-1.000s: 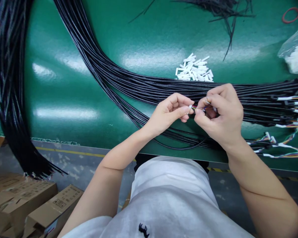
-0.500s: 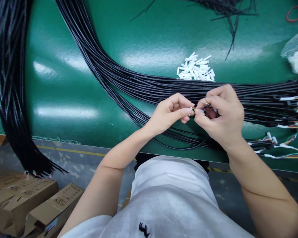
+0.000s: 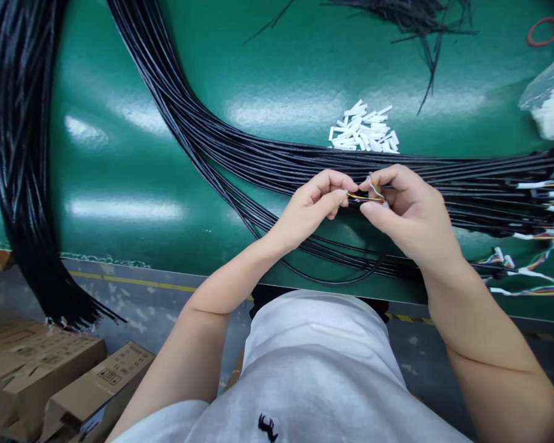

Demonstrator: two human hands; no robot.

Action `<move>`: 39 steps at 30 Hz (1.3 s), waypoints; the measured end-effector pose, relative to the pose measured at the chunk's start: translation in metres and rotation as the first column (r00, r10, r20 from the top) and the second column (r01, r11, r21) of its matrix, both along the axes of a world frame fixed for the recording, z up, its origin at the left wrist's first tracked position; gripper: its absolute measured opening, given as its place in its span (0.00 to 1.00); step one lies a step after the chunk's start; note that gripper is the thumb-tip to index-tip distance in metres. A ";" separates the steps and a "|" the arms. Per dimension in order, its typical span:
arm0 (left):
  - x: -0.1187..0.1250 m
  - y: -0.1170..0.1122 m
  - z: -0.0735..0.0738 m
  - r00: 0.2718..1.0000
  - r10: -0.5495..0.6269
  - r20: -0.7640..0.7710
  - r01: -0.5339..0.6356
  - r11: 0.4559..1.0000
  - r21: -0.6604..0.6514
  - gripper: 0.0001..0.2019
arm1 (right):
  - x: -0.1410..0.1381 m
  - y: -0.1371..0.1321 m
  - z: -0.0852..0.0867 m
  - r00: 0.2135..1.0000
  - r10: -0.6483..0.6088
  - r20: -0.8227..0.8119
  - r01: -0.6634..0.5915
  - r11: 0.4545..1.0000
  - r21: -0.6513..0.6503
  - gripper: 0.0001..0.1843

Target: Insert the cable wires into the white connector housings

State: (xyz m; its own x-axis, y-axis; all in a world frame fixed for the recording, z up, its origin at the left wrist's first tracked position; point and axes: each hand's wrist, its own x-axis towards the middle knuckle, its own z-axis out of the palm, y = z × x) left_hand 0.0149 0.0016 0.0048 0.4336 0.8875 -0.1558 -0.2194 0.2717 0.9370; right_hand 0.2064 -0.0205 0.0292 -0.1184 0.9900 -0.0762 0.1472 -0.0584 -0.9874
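Note:
Thin coloured wires (image 3: 365, 198), yellow, red and dark, stretch between my two hands. My left hand (image 3: 311, 206) pinches their left end between thumb and fingertips; the tip of that end is mostly hidden by the fingers. From the other side my right hand (image 3: 409, 212) grips the same wires, its thumb below and curled index finger above. A pale wire loops up by the right fingertips. Both hands are just above a thick bundle of black cables (image 3: 258, 144) that runs across the table.
Beyond the bundle lies a pile of small white tubes (image 3: 364, 128). Cable ends with white sleeves and coloured wires (image 3: 535, 280) are at the right. Other black cables (image 3: 23, 154) hang over the table edge at the left, near cardboard boxes (image 3: 96, 381). A clear bag (image 3: 551, 104) stands far right.
My hands have moved slightly apart, so more of the coloured wires shows between them. The white connector seen at my left fingertips is now mostly covered. My right fingers have opened a little.

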 end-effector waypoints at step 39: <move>0.001 0.001 0.004 1.000 -0.024 0.020 0.025 0.999 -0.039 0.18 | 0.004 0.010 0.018 0.914 -0.111 -0.391 -0.069 0.906 -0.419 0.18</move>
